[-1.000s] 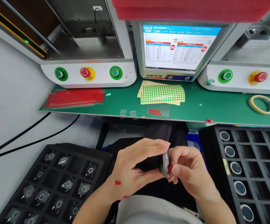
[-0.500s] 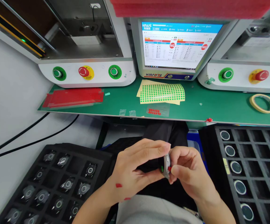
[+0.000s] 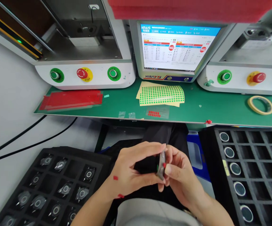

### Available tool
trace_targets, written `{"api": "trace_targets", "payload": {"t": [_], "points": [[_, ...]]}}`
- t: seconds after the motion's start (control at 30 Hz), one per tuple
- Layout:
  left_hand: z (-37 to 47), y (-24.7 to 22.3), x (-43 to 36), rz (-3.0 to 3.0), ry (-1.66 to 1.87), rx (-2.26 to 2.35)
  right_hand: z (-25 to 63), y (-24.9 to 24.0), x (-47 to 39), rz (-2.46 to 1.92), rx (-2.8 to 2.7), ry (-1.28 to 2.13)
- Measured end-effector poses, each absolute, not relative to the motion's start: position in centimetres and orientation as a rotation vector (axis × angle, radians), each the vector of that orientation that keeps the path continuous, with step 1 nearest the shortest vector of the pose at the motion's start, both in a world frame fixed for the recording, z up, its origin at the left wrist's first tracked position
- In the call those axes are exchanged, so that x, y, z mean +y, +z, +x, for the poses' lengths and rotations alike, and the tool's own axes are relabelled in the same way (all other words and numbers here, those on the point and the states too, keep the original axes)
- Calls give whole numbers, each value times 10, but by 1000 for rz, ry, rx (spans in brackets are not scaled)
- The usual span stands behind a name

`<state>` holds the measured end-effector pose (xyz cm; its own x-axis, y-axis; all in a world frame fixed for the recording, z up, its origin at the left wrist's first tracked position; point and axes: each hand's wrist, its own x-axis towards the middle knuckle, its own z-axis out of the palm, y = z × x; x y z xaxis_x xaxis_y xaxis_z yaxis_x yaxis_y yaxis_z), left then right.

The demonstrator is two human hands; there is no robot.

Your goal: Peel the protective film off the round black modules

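My left hand point(image 3: 133, 169) grips a grey smartwatch body point(image 3: 161, 163) by its edges, thumb below and fingers above, holding it on edge over my lap. A green dot shows on the watch's left-facing side. Against the watch's rim, a small red sticker point(image 3: 164, 165) sits at the thumb tip of my right hand point(image 3: 184, 172). The other right fingers are curled behind the watch and partly hidden. Two red sticker pieces point(image 3: 115, 178) cling to my left wrist and the back of that hand.
A black foam tray point(image 3: 79, 163) of watch bodies lies left; another tray point(image 3: 253, 163) holds several round pieces along one column. On the green bench point(image 3: 117, 106) are red strips point(image 3: 72, 99), a green-dot sheet point(image 3: 161, 95), and a tape roll point(image 3: 260, 105). Behind stand machines and a monitor point(image 3: 171, 47).
Both hands have shifted slightly left with the watch, which has turned a little. The right thumb stays by the red sticker at the watch's rim. The camera view has moved slightly.
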<state>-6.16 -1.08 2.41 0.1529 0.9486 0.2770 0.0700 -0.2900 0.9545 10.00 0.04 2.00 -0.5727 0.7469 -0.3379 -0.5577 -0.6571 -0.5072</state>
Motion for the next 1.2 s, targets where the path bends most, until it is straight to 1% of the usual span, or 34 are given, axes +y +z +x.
{"api": "trace_targets", "payload": {"t": [0.07, 0.2, 0.33, 0.5, 0.63, 0.77, 0.9, 1.1, 1.2], "points": [[-61, 21, -9, 1281, 1206, 951, 104, 19, 2, -669, -485, 2171], [-55, 15, -9, 757, 1163, 719, 116, 17, 5, -758, -570, 1882], [-44, 7, -14, 531, 1138, 632, 117, 13, 3, -820, -687, 1709], [-32, 1, -23, 644, 1245, 739, 110, 4, -7, -828, -880, 1562], [-25, 2, -30, 796, 1291, 757, 105, 2, -16, -850, -990, 1515], [-22, 5, -34, 888, 1346, 879, 100, 8, -19, -805, -1001, 1594], [-21, 7, -38, 965, 1292, 944, 96, 12, -18, -838, -995, 1631], [-17, 10, -40, 1258, 1361, 1137, 94, 15, -19, -777, -950, 1806], [-16, 11, -39, 1436, 1350, 1207, 94, 17, -17, -726, -897, 1842]]}}
